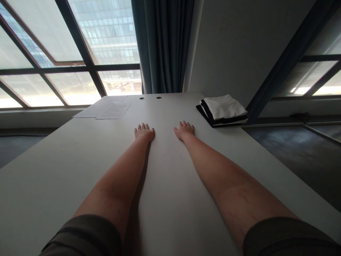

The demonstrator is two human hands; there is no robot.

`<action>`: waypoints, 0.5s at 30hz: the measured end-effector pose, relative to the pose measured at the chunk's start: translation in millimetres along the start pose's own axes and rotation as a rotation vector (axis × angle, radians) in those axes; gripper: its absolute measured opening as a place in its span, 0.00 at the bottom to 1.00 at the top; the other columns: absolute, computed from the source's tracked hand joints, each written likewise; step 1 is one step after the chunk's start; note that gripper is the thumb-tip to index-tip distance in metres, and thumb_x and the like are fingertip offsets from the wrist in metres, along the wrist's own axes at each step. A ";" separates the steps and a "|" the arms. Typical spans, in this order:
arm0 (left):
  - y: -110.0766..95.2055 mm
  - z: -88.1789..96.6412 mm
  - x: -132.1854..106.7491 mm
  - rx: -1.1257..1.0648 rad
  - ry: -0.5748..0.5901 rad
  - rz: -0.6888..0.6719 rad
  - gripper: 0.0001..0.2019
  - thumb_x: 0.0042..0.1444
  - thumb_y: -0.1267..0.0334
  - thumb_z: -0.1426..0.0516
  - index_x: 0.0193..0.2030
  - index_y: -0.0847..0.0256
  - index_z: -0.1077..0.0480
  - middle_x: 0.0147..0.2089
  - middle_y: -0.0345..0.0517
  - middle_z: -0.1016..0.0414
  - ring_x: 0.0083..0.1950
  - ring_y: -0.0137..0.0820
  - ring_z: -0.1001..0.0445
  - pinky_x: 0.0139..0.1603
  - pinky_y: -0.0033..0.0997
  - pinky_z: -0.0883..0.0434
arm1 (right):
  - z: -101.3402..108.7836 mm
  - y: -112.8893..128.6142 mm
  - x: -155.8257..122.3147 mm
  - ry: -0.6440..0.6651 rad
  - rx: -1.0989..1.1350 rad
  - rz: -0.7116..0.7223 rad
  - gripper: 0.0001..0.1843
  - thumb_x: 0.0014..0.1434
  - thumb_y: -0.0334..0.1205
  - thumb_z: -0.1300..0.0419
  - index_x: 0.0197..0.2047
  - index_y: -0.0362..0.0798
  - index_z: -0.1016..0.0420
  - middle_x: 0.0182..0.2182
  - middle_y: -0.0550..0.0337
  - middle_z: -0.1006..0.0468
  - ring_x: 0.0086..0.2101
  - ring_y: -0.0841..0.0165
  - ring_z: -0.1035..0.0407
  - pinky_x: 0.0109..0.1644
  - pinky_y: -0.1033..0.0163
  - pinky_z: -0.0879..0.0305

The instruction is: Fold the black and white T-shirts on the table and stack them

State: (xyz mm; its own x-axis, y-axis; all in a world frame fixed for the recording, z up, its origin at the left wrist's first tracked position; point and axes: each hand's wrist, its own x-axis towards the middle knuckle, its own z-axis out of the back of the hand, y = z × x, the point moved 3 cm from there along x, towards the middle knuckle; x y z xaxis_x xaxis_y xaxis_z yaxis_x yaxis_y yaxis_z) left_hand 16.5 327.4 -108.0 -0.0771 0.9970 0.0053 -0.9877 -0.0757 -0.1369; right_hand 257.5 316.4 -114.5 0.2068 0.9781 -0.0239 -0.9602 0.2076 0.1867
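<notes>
Both my arms reach forward over a white table (165, 170). My left hand (144, 132) rests palm down on the tabletop, fingers stretched out and holding nothing. A short way to its right, my right hand (184, 131) lies flat in the same manner, thumb pointing inward, also without anything in it. Nearest to the right hand is a stack of folded cloths (223, 108), white on top with black layers beneath, near the table's right edge. Beyond my left hand lie printed paper sheets (113, 110), partly overlapping.
Two round cable holes, one dark (142, 98) and one brownish (159, 97), sit near the table's far edge. Behind it hangs a blue-grey curtain (165, 46) beside a large window (112, 39). Grey floor (295, 153) shows past the right edge.
</notes>
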 end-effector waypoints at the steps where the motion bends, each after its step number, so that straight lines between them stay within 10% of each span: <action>1: 0.1 -0.2 0.5 0.001 0.001 -0.001 0.39 0.70 0.44 0.62 0.81 0.63 0.51 0.83 0.51 0.59 0.83 0.48 0.58 0.80 0.56 0.55 | 0.1 0.0 -0.1 0.003 0.000 0.000 0.44 0.72 0.61 0.61 0.81 0.45 0.55 0.80 0.51 0.60 0.76 0.53 0.64 0.78 0.41 0.69; 15: 1.2 -1.0 2.2 -0.005 -0.004 -0.015 0.39 0.70 0.44 0.62 0.81 0.62 0.50 0.83 0.52 0.59 0.83 0.49 0.58 0.79 0.57 0.55 | -2.7 -1.6 4.5 -0.001 0.009 0.010 0.44 0.72 0.62 0.61 0.81 0.45 0.54 0.80 0.50 0.59 0.76 0.52 0.63 0.78 0.41 0.68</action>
State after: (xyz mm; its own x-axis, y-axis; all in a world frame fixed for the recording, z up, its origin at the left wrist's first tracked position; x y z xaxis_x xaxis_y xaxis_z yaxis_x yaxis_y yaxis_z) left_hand 15.3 329.5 -109.1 -0.0632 0.9979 0.0116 -0.9881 -0.0609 -0.1414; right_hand 259.4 320.5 -117.6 0.1970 0.9802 -0.0211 -0.9607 0.1973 0.1954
